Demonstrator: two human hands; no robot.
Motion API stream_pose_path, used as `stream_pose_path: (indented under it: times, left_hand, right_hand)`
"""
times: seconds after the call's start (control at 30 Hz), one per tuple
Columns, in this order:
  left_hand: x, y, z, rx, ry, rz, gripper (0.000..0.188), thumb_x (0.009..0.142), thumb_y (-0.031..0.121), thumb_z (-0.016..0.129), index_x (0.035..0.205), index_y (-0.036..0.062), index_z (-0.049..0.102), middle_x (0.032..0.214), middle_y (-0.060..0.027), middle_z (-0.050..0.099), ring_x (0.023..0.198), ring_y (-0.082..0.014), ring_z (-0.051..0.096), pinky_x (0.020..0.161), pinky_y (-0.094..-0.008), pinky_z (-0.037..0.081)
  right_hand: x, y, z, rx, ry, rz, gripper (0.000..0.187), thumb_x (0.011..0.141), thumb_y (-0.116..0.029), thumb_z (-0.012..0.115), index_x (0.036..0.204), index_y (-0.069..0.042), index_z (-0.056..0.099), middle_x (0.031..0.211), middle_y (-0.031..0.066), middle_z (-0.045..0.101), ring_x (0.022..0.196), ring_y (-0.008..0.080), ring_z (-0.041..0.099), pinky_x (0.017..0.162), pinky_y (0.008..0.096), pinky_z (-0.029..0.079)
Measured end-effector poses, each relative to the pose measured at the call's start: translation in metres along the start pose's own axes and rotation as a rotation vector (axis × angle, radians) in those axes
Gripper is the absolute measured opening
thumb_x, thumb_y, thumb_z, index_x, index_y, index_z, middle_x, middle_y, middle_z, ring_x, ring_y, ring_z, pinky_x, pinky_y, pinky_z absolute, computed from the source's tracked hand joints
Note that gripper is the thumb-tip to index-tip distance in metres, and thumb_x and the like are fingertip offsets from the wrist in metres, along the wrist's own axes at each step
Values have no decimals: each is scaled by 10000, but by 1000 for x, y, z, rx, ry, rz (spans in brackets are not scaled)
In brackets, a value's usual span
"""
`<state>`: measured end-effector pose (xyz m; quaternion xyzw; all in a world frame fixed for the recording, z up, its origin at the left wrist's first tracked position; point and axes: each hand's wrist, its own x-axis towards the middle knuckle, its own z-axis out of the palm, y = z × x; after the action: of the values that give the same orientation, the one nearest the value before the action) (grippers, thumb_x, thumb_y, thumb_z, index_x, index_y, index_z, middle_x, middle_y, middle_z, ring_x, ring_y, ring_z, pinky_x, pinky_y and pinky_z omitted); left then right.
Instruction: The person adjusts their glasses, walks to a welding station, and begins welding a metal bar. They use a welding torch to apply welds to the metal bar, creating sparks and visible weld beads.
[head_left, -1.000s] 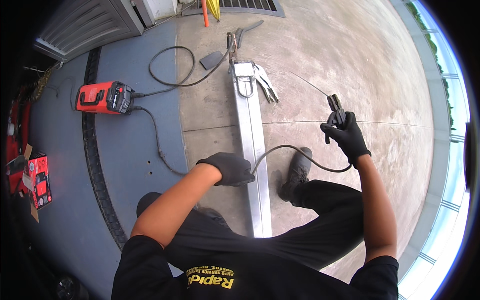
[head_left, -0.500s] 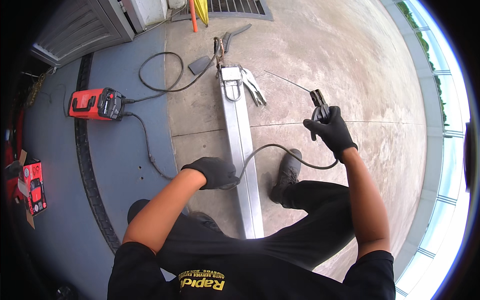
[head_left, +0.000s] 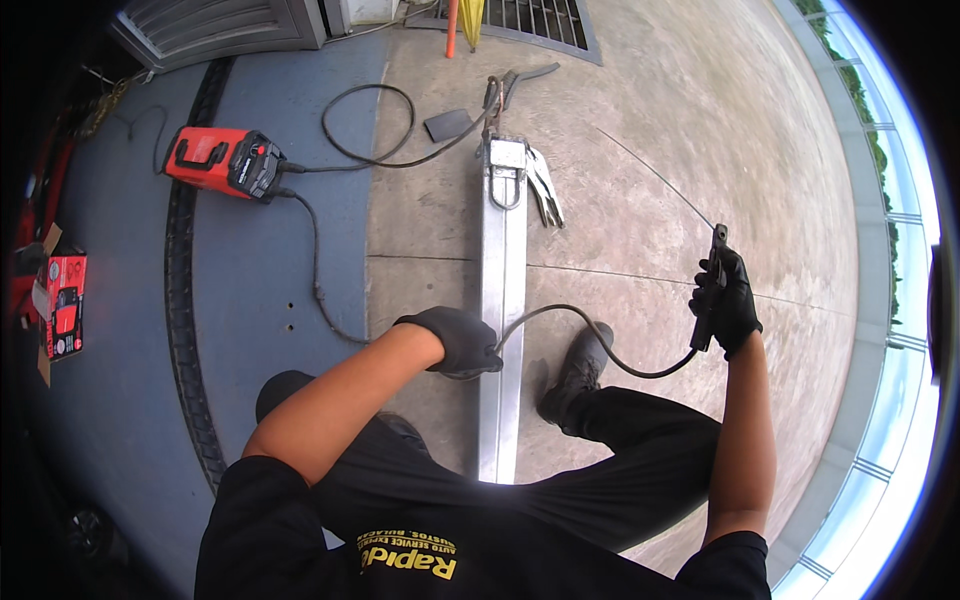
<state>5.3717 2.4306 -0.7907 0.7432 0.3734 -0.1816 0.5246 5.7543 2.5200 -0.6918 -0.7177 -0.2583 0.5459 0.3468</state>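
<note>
My black-gloved right hand is wrapped round the black handle of an electrode holder. A thin welding rod sticks out of its jaws, slanting toward the far left. From the handle's lower end a black cable loops across to my gloved left hand, which is closed on it above a long silver metal tube. The tube runs away from between my legs. At its far end sit a metal piece with a U-shaped loop, silver locking pliers and a copper-coloured clamp.
A red and black welding machine stands on the blue-grey floor strip at left, cables running from it. A dark flat plate and a brush lie beyond the tube. A red box is far left; a floor grate is at the back.
My right hand has swung outward to the right and turned the electrode holder more upright, its fingers now round the handle. My left hand still grips the cable. The whole view has shifted slightly.
</note>
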Motion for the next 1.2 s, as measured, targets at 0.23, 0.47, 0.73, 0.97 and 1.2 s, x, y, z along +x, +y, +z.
stream_pose_path:
  times: [0.23, 0.47, 0.73, 0.97, 1.2]
  left_hand:
    - [2, 0, 3, -13, 12, -17, 474, 961, 489, 519, 1063, 73, 723, 1009, -168, 728, 999, -345, 686, 884, -446, 516]
    - [3, 3, 5, -24, -89, -103, 463, 983, 509, 517, 1178, 120, 673, 952, -123, 731, 957, -308, 689, 893, -442, 503]
    - [-4, 2, 8, -67, -58, -128, 497, 984, 521, 529, 1250, 121, 657, 915, -95, 731, 929, -256, 699, 886, -414, 508]
    - [-10, 5, 6, -64, -52, -124, 521, 981, 536, 531, 1257, 110, 651, 1021, -124, 731, 1004, -300, 688, 913, -426, 506]
    - [-11, 5, 9, -34, -71, -130, 523, 986, 536, 525, 1269, 114, 649, 1042, -120, 734, 1018, -304, 688, 931, -423, 505]
  right_hand:
    - [6, 4, 28, -625, -62, -200, 364, 904, -399, 720, 962, -102, 517, 698, -4, 542, 579, 96, 524, 550, 279, 471]
    - [32, -15, 68, -929, -81, -478, 466, 850, -399, 754, 1006, -9, 551, 731, 68, 648, 644, 152, 624, 630, 311, 487]
    - [50, -16, 87, -1016, -96, -482, 521, 837, -446, 739, 1030, 4, 559, 722, 87, 676, 682, 189, 649, 703, 331, 504]
    - [53, -10, 89, -978, -102, -501, 526, 837, -445, 734, 1029, 11, 557, 738, 96, 682, 680, 192, 655, 703, 338, 509]
    - [55, -10, 87, -989, -101, -477, 547, 833, -468, 730, 1030, 14, 564, 758, 102, 685, 715, 202, 657, 724, 340, 508]
